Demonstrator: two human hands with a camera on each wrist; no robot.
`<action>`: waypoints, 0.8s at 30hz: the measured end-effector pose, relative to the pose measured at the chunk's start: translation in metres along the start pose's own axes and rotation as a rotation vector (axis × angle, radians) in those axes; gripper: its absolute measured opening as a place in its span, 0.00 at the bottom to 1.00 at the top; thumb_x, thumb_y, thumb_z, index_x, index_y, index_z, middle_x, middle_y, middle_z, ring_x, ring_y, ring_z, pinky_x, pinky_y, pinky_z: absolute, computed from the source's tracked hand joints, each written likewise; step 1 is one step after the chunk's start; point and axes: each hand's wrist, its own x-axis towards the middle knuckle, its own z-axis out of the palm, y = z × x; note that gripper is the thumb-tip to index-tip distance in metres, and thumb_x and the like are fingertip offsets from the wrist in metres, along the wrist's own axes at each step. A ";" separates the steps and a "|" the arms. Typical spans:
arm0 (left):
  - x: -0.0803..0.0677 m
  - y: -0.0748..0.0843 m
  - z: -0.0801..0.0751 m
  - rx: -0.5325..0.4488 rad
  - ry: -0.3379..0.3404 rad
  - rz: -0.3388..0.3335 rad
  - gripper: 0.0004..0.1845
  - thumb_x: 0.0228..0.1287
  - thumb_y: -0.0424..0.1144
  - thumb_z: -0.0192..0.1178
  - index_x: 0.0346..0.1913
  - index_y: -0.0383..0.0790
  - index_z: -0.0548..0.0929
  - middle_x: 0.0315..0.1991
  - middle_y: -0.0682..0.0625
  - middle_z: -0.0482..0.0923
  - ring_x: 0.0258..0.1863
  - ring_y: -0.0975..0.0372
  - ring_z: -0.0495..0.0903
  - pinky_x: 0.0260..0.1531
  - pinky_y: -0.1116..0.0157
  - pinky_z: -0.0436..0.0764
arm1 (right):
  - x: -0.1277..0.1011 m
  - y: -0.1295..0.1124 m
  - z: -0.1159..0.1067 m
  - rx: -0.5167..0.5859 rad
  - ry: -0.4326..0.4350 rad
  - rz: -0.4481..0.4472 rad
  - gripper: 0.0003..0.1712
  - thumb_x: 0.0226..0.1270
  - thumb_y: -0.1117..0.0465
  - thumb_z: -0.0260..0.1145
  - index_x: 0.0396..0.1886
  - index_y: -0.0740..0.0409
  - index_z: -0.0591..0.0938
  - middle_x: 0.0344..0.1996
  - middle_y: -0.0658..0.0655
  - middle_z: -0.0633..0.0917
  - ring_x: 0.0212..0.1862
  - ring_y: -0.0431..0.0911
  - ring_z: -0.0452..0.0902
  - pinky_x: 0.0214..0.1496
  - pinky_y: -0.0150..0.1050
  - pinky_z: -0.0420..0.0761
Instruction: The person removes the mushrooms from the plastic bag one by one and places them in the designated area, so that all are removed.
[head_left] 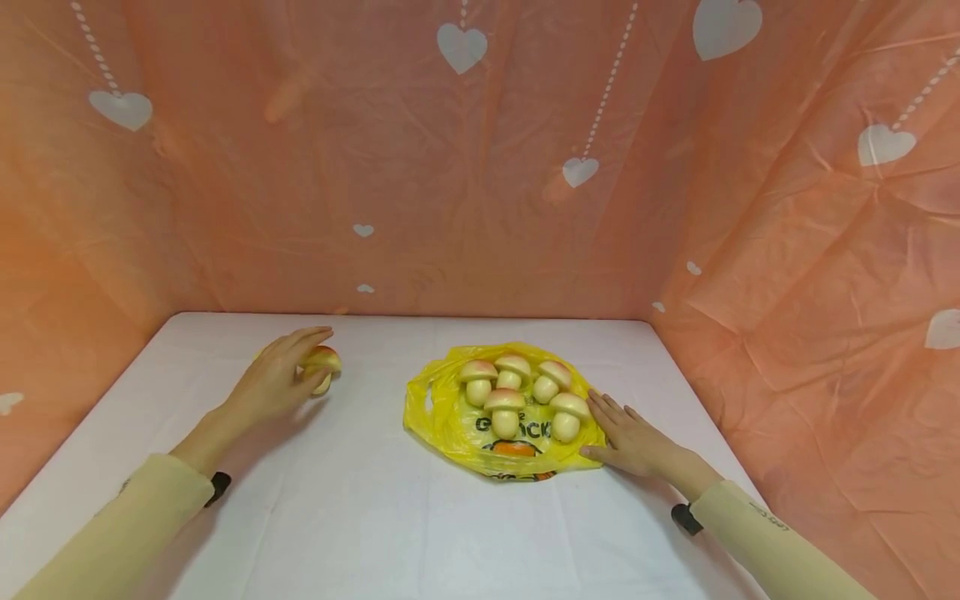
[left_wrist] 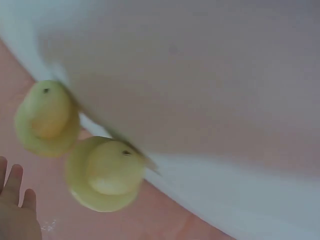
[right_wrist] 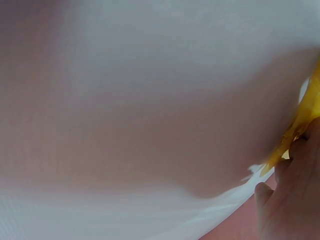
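In the head view, the left hand (head_left: 276, 377) sits left of centre in the frame, resting on a white table (head_left: 360, 517) with its fingers loosely curved over a loose toy mushroom (head_left: 322, 364), a pale-stemmed piece with a reddish cap that lies just beyond the fingertips; the fingers touch it, but whether they actually grip it cannot be told. The left wrist view, blurred, shows two pale yellow-green mushroom shapes (left_wrist: 102, 172) in the lower left of the frame, with fingertips (left_wrist: 14, 186) at the very bottom left corner, apart from them. At the middle of the head view a yellow plastic bag (head_left: 450, 421) lies flat on the table with dark printed lettering, and five more mushrooms (head_left: 505, 411) stand clustered on top of it. The right hand (head_left: 628, 440) lies just right of the bag, palm down, its fingers straight and slightly spread, the fingertips pressing the bag's right edge beside the nearest mushroom. The right wrist view shows curled-looking fingers (right_wrist: 292, 200) at the lower right of the frame against a strip of yellow bag. Both forearms wear cream sleeves (head_left: 757, 542). Orange sheeting with white hearts (head_left: 461, 46) fills the upper frame.
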 end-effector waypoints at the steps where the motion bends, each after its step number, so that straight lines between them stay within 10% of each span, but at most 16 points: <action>1: 0.002 0.003 0.000 -0.007 0.021 0.005 0.32 0.62 0.31 0.73 0.69 0.34 0.76 0.65 0.38 0.77 0.60 0.39 0.77 0.59 0.38 0.74 | 0.000 0.000 0.000 -0.001 0.000 0.001 0.54 0.77 0.36 0.59 0.82 0.72 0.52 0.82 0.69 0.50 0.81 0.69 0.46 0.79 0.69 0.50; 9: 0.023 0.025 0.008 -0.140 0.171 0.079 0.32 0.60 0.25 0.71 0.69 0.31 0.77 0.68 0.38 0.76 0.64 0.42 0.77 0.67 0.57 0.74 | 0.000 0.001 0.001 0.002 -0.001 0.004 0.55 0.77 0.35 0.58 0.82 0.72 0.52 0.82 0.69 0.50 0.81 0.68 0.45 0.79 0.69 0.50; 16: 0.038 0.045 0.020 -0.208 0.190 0.057 0.33 0.60 0.27 0.72 0.69 0.31 0.76 0.67 0.35 0.75 0.65 0.40 0.75 0.62 0.37 0.74 | 0.001 0.004 0.004 -0.016 0.006 0.004 0.55 0.77 0.34 0.57 0.82 0.72 0.52 0.82 0.69 0.51 0.81 0.68 0.46 0.79 0.69 0.51; 24: 0.048 0.064 0.039 -0.265 0.226 0.068 0.34 0.60 0.29 0.74 0.70 0.34 0.76 0.67 0.38 0.76 0.63 0.41 0.76 0.62 0.39 0.76 | 0.003 0.005 0.004 -0.017 0.005 0.002 0.55 0.77 0.33 0.56 0.82 0.71 0.52 0.83 0.69 0.50 0.81 0.68 0.45 0.79 0.69 0.50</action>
